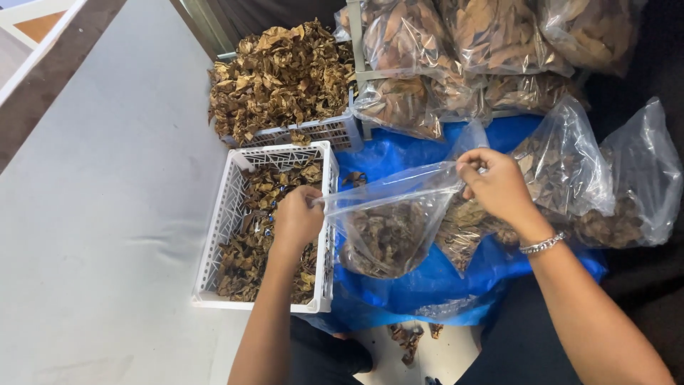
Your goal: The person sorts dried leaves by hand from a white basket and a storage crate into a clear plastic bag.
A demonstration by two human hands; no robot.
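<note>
Both my hands hold the mouth of a clear plastic bag [388, 228] partly filled with dry brown leaves. My left hand [296, 217] pinches the bag's left edge, above a white plastic basket [221, 214] of dry leaves. My right hand [499, 185], with a silver bracelet on the wrist, grips the right edge, stretching the opening flat between them. The bag hangs over a blue plastic sheet [427, 285].
A second basket [328, 132] heaped with dry leaves stands behind the white one. Several filled clear bags [470, 43] are piled at the back, and two more [605, 192] lie right of my right hand. A pale tabletop [107, 214] stretches left.
</note>
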